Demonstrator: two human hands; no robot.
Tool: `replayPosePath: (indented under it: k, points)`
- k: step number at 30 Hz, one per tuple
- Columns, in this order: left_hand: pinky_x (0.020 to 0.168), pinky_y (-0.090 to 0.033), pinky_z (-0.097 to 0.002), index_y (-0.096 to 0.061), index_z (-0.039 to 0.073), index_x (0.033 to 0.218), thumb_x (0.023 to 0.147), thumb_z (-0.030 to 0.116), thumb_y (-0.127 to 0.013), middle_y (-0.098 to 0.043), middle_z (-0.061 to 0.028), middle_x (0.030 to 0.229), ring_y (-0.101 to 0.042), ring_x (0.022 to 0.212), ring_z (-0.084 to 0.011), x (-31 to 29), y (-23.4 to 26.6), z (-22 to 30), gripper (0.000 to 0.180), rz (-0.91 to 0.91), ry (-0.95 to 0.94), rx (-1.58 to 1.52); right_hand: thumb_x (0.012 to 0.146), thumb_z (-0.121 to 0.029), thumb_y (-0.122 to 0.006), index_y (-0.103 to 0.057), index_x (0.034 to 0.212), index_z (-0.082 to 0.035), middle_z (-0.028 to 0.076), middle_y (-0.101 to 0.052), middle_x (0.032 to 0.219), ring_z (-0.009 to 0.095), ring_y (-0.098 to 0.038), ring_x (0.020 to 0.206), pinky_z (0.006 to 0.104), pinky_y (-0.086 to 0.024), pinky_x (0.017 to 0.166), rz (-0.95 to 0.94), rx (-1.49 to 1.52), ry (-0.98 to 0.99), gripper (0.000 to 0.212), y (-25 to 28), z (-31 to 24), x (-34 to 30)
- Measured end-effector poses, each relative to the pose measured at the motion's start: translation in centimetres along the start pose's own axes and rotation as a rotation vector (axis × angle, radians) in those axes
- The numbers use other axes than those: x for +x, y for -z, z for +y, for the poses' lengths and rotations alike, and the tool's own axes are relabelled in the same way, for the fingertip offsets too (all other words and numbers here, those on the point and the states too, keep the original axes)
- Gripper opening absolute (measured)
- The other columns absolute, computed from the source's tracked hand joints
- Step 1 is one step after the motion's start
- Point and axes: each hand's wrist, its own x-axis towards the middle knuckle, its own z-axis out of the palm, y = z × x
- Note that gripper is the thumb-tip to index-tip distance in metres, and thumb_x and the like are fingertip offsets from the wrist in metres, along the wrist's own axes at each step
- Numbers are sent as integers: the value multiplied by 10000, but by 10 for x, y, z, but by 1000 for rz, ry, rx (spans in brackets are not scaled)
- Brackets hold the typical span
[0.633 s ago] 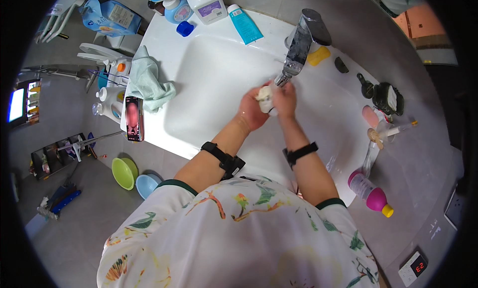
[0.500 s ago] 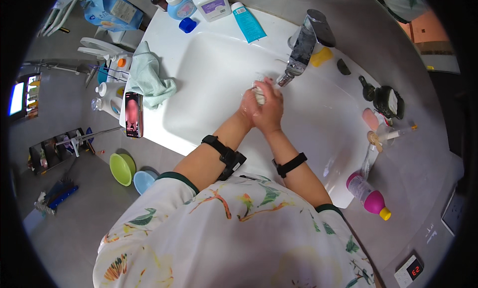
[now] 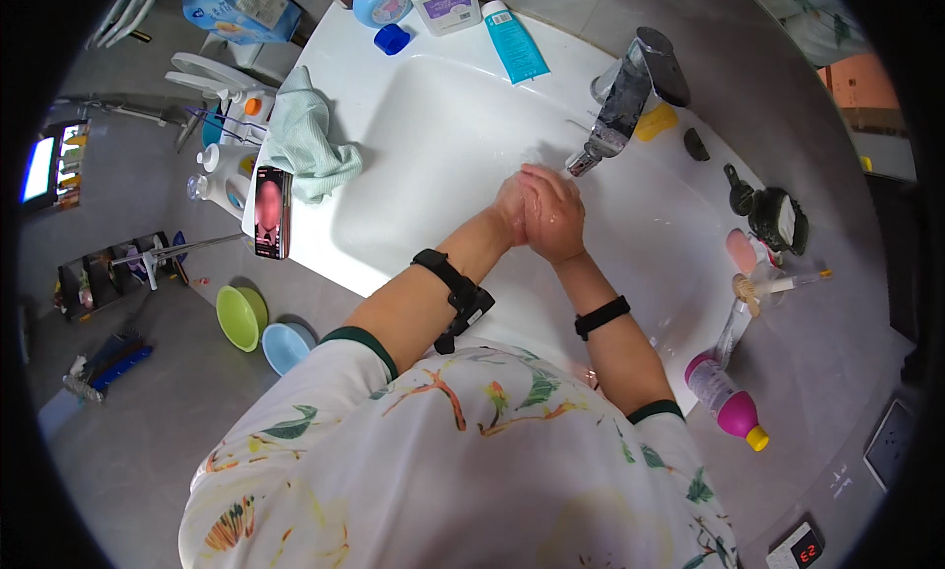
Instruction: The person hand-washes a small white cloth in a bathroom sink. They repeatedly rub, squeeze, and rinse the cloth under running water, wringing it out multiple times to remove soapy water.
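Over the white sink basin (image 3: 413,146), my two hands are pressed together, wet and just below the spout of the metal faucet (image 3: 615,116). My right hand (image 3: 557,220) lies over my left hand (image 3: 510,205), its fingers wrapped across it. Whatever is between the palms is hidden. A black strap with a small device (image 3: 455,291) circles my left forearm, and a plain black band (image 3: 601,318) is round my right wrist.
On the left rim lie a pale green cloth (image 3: 307,141) and a phone (image 3: 271,215). A teal tube (image 3: 516,45) and a white bottle (image 3: 445,3) are at the back. Right of the basin are a yellow sponge (image 3: 656,122), a soap dish (image 3: 776,221) and a magenta bottle (image 3: 728,397).
A white, crumpled-looking thing showed between my hands before; now my right fingers cover it or it is out of sight. The whole view has shifted slightly.
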Motion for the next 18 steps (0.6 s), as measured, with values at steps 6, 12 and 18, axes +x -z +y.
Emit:
replayPosePath:
  k: [6, 12, 18]
  points:
    - [814, -477, -289, -595, 140, 1037, 865, 345, -547, -611, -65, 1033, -565, 993, -216, -4, 0, 10, 271, 21, -96, 1311, 931, -185, -447, -558, 804, -9, 155, -605, 797, 310, -573, 728, 395, -445, 664, 124, 157, -377, 244, -20, -4, 7]
    - [773, -485, -281, -607, 130, 975, 851, 278, -534, -621, -88, 935, -600, 869, -207, -1, -3, -3, 206, 263, 170, 148, 951, -291, -463, -527, 677, 13, 115, -556, 564, 265, -546, 534, 400, -432, 548, 149, 337, -842, 414, -20, -3, 22]
    - [793, -460, -319, -562, 30, 1030, 909, 338, -460, -589, -109, 986, -561, 881, -217, 6, 3, -31, 347, 328, -58, 1027, 886, -318, -569, -557, 686, -15, 62, -539, 591, 193, -536, 527, 351, -442, 540, 223, 569, -1436, 363, -28, 30, 25]
